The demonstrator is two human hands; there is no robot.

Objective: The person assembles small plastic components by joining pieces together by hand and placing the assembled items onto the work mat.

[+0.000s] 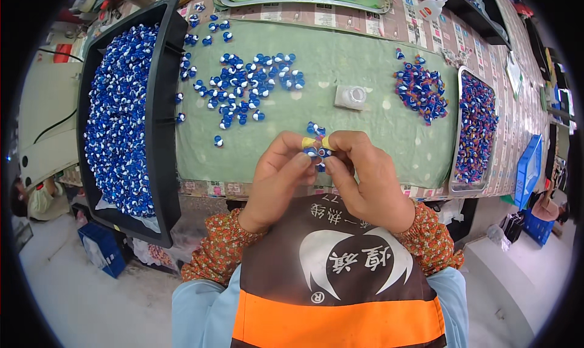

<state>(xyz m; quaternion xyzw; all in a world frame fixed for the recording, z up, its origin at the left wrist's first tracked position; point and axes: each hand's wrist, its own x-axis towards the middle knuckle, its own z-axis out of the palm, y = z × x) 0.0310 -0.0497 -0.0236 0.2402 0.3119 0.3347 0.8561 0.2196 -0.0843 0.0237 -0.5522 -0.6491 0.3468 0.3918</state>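
Note:
Over the front of the green cloth (pixel 371 141) my two hands meet, fingertips nearly touching. My left hand (pixel 277 172) pinches a small blue-and-white plastic piece (pixel 311 151). Between the thumb and forefinger of my right hand (pixel 371 181) is a small blue piece (pixel 323 153) with a dark round centre; the two pieces press together or sit very close, I cannot tell which. Yellow bands wrap both forefingers. Just beyond the fingertips lies another blue-and-white piece (pixel 316 128). Farther left spreads a loose group of blue-and-white pieces (pixel 243 80).
A deep black crate (pixel 167 105) full of blue-and-white pieces stands left. Rightward are a heap of blue-and-red pieces (pixel 421 89) and a metal tray (pixel 455 159) of similar ones. A small clear container (pixel 351 97) sits mid-cloth. Another metal tray (pixel 304 6) stands at the back.

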